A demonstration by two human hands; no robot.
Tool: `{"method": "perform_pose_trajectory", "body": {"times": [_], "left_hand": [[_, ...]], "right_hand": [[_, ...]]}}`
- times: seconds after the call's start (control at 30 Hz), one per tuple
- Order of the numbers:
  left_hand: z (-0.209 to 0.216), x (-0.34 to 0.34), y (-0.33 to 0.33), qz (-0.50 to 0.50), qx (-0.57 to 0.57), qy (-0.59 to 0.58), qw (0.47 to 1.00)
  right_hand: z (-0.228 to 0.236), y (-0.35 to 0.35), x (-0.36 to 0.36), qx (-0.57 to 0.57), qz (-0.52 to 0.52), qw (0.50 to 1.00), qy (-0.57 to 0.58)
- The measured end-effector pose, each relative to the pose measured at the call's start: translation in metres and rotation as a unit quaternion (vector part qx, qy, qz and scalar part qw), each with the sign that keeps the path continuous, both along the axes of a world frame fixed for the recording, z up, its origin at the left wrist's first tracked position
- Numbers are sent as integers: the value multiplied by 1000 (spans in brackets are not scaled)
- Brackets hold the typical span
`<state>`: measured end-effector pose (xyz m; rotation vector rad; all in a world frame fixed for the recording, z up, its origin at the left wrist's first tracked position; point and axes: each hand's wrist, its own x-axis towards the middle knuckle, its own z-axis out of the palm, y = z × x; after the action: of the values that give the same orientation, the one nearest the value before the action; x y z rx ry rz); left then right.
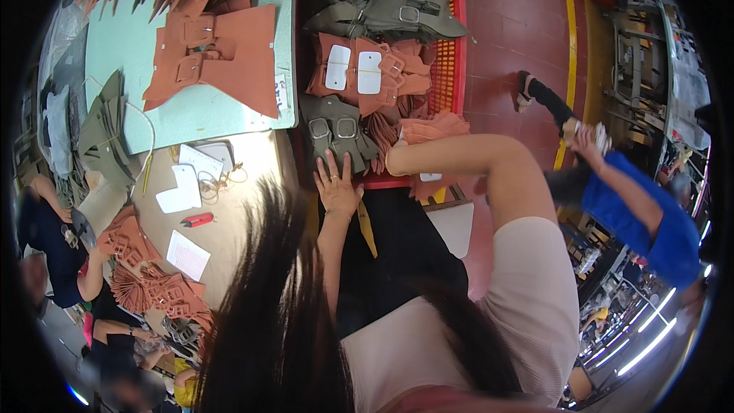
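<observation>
Dark hair (264, 313) hangs across the table (256, 164). The left hand (336, 190) lies, fingers spread, on olive buckled pieces (332, 113) in the red basket (459, 46); the right hand (394, 160) meets salmon pieces (434, 130), its grip unclear. Beyond is a blue-shirted co-worker (634, 203).

Your left hand (336, 190) lies with fingers spread at the lower edge of a green piece (331, 116) with two buckles, in a red crate (460, 46). Your right hand (394, 160), partly hidden, is beside the orange pieces (434, 129) at the crate's near end; its grip cannot be made out. Farther up the crate, two white tags (369, 73) lie on an orange bundle (413, 69). To your left, a buckled orange stack (222, 61) sits on a mint board (115, 38), and a red cutter (198, 219) lies on the table (237, 241).
</observation>
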<state>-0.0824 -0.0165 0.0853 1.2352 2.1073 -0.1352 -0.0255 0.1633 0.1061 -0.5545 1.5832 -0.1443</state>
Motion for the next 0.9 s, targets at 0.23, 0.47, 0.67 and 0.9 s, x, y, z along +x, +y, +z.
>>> {"method": "perform_pose_trajectory", "body": {"times": [0.23,0.47,0.67,0.9], "left_hand": [[-16,-1,-7,-7,14,9,1000],[-22,1,-11,-2,44,19,999],[-19,4,-10,31,55,14,998],[25,-4,-10,91,83,-43,991]], "right_hand": [[-31,6,24,57,-30,973,221],[7,56,102,107,-555,707,425],[-31,-15,104,186,-585,660,433],[28,-1,63,245,-509,723,397]]}}
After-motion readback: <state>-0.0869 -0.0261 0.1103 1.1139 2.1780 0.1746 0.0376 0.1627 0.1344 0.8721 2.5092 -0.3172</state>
